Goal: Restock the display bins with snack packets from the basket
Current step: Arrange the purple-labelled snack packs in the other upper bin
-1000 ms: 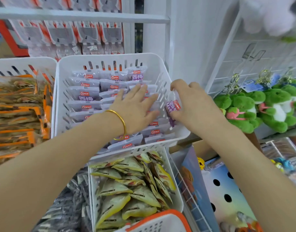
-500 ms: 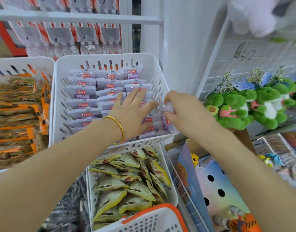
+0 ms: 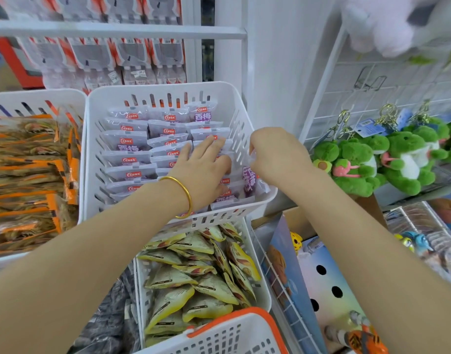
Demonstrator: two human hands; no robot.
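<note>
A white slotted display bin point(image 3: 165, 89) holds rows of pale purple snack packets point(image 3: 128, 144). My left hand point(image 3: 204, 167), with a gold bangle on the wrist, lies flat with straight fingers on the packets in the bin's right half. My right hand point(image 3: 278, 154) is at the bin's right wall and pinches one purple packet point(image 3: 250, 181), held on edge against that wall. The white basket with an orange rim point(image 3: 245, 315) shows at the bottom edge; its contents are hidden.
Below sits a white bin of yellow triangular packets point(image 3: 193, 279). A bin of orange packets point(image 3: 28, 175) stands on the left. Green plush keychains point(image 3: 387, 159) hang on a wire grid to the right. Dark packets point(image 3: 109, 318) lie at the lower left.
My right hand has turned the purple packet upright and slid it down along the bin's right wall. My left hand has stayed flat on the rows.
</note>
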